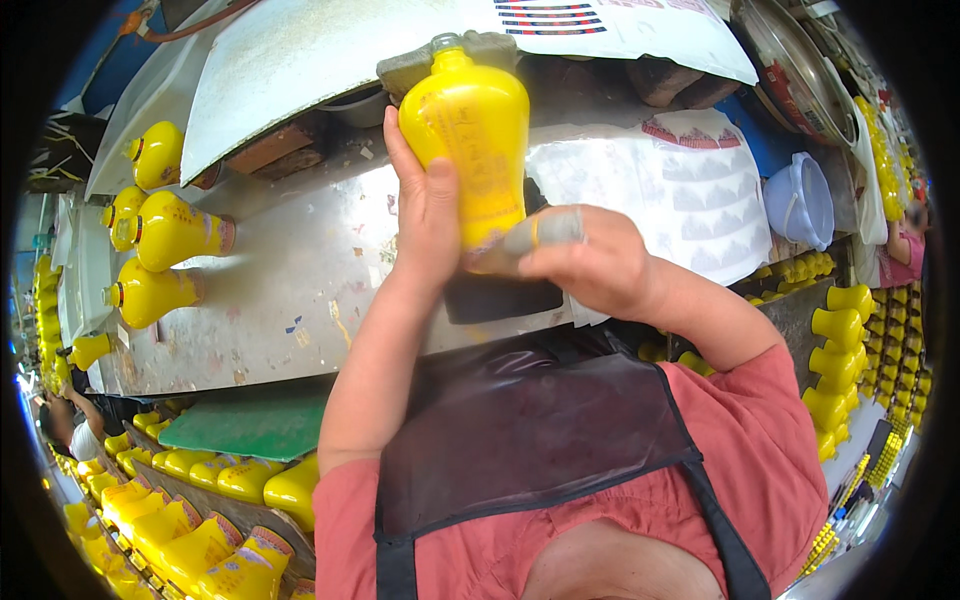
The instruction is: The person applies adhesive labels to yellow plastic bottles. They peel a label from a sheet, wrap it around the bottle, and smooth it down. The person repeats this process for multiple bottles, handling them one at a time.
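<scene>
Bottle, yellow and shouldered, stands upright at the middle of my view, its neck pushed up into a grey fixture at the far edge of the steel workbench. My left hand wraps its left side, thumb across the front and fingers curled behind, gripping the body firmly. My right hand closes on the bottle's base from the right; a grey sleeve covers one fingertip, which presses against the lower front. Four more yellow bottles lie on their sides along the left of the bench, well apart from my hands. A green board sits below the bench edge, with a crate of yellow bottles beneath it. A pale plastic bowl rests to the right, beside patterned paper. A dark apron covers my red shirt.
</scene>
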Available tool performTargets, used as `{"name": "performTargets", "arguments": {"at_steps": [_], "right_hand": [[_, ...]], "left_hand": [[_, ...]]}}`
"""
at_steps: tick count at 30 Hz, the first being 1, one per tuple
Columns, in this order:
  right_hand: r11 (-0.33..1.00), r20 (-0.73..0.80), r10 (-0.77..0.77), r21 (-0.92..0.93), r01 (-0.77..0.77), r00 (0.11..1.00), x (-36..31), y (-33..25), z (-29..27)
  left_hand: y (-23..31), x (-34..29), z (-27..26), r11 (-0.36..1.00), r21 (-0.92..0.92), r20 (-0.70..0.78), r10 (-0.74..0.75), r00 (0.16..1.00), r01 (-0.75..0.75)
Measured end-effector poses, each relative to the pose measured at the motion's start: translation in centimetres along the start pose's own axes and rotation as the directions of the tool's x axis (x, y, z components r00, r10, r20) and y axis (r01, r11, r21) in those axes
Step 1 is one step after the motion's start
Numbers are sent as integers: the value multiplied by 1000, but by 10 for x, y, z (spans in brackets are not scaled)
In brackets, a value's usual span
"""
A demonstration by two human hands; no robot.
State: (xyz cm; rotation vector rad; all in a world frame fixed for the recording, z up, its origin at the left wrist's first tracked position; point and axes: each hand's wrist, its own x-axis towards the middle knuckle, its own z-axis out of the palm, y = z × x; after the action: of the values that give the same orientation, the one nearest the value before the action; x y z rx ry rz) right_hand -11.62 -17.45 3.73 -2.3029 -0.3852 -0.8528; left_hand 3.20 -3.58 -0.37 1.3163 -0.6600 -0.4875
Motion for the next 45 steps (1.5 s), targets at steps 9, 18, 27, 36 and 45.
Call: {"name": "performTargets", "arguments": {"at_steps": [9,18,27,36,45], "right_hand": [[752,-266,628,450,-482,731,12,39,1],[547,197,803,129,-827,562,14,14,14],[596,220,713,309,-741,665,-13,40,19],[275,186,849,642,-716,494,23,24,-20],[863,-5,-97,-499,82,995,56,-18,-19]], "left_hand": [[-4,-14,-12,916,400,61,-5,998,-20],[-2,-22,-7,985,169,111,-59,992,40],[-1,-29,-11,986,132,144,-119,982,100],[-13,-31,-25,981,-122,218,-125,968,154],[-3,-33,-23,970,-218,190,-62,980,104]]}}
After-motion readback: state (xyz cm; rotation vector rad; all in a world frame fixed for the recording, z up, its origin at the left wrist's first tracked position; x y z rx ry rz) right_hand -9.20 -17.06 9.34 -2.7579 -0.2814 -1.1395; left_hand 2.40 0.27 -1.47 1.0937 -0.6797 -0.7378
